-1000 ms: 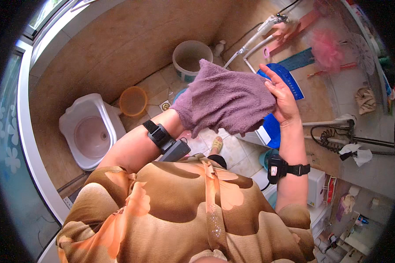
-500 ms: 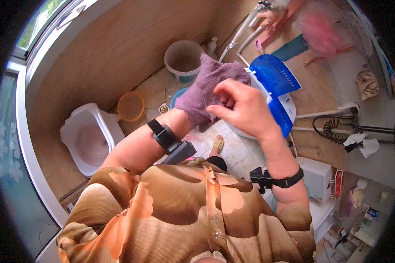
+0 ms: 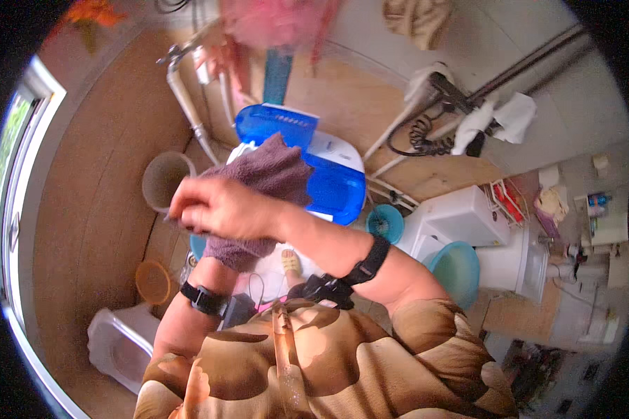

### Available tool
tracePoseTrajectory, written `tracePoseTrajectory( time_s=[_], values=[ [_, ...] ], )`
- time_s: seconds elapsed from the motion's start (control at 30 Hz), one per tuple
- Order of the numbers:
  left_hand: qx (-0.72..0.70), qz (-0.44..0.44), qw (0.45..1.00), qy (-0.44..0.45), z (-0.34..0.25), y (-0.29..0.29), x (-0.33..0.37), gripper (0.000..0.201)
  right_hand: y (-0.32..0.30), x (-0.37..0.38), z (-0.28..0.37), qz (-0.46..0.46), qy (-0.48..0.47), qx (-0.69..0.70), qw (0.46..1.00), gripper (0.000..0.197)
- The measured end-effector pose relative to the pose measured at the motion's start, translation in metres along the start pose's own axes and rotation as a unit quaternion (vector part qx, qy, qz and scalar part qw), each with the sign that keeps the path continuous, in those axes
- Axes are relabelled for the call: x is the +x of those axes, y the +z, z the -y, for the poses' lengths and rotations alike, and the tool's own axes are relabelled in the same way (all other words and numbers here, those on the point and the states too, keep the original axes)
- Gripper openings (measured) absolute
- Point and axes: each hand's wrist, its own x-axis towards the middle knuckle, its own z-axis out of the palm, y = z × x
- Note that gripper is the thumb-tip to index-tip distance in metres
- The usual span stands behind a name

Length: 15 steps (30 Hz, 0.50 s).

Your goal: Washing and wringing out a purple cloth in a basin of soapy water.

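Observation:
A purple towel (image 3: 269,171) is draped over my left hand, hiding its fingers; only my left forearm (image 3: 215,276) comes out below it. Across the towel's near side reaches my right hand (image 3: 220,207), back upward. Its fingers are loosely bent, apart and a little blurred, with the tips past the towel's left edge. Nothing shows between them, and the thumb is hidden. Behind the towel stands a white washing machine with a raised blue lid (image 3: 276,124) and a second blue cover (image 3: 335,188).
A pale bucket (image 3: 166,180), an orange basin (image 3: 153,283) and a white squat toilet (image 3: 122,346) lie leftward. On the right are a small teal basin (image 3: 386,223), a larger teal tub (image 3: 457,274) and a white cabinet (image 3: 468,213). Pipes (image 3: 185,105) run along the wall.
The view has turned right, bringing the washing machine nearer the middle. My right hand has moved left across the towel, over my left forearm's line. The towel still covers my left hand.

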Motion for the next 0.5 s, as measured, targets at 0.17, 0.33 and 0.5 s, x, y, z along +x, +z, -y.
tracePoseTrajectory(
  time_s=[0.17,0.33,0.5],
  values=[
    [0.381,0.066,0.915,0.115,0.021,0.034,0.022,0.024,-0.036,-0.045,0.021,-0.100,-0.061,-0.245,0.962,0.024],
    [0.652,0.108,0.682,0.311,0.021,0.045,0.019,0.023,-0.073,-0.112,0.014,-0.353,0.014,-0.359,0.864,0.023],
    [0.744,0.229,0.472,0.413,0.006,0.114,-0.002,0.016,-0.084,-0.204,-0.020,-0.449,0.242,0.098,0.854,0.051]
  ],
)
